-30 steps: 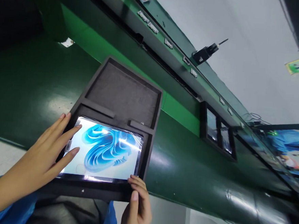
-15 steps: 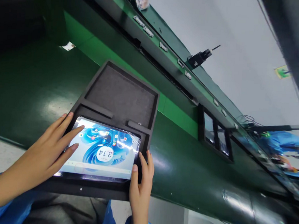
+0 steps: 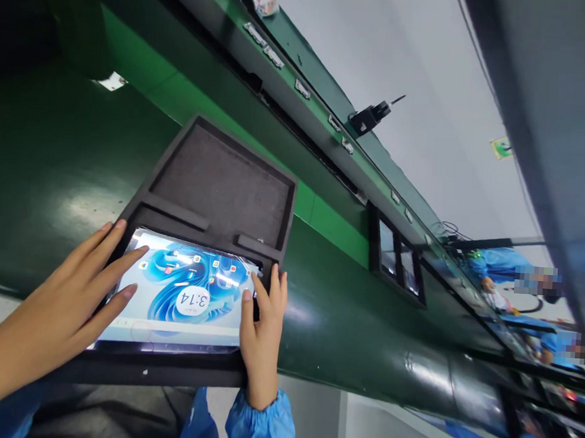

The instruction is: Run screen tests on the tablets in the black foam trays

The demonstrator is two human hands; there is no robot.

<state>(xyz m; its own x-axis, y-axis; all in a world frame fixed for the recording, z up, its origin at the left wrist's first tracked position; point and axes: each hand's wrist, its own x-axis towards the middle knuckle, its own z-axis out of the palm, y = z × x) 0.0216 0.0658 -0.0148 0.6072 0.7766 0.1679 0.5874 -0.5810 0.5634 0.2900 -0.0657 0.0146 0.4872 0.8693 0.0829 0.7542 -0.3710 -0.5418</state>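
Note:
A lit tablet (image 3: 192, 329) with a blue swirl wallpaper and a clock upside down to me lies in the near compartment of a black foam tray (image 3: 225, 181). The tray's far compartment holds nothing. My left hand (image 3: 71, 297) is spread over the tablet's left end, with thumb and forefinger over the screen and other fingertips at the tray's edge. At the right end, my right hand (image 3: 264, 330) has its fingers stretched out and apart along the tablet's corner and the tray rim. Neither hand is wrapped round anything.
The tray rests on a green bench (image 3: 336, 315). Farther right stands another black tray (image 3: 397, 256) with two screens. A black electric screwdriver (image 3: 372, 118) hangs beyond the rail. Several people in blue work at the far right, one with a visible sleeve (image 3: 494, 265).
My right hand has shifted up along the tablet's right end, and its forefinger now reaches the upper corner of the screen. My left hand keeps its place. The view has swung slightly right.

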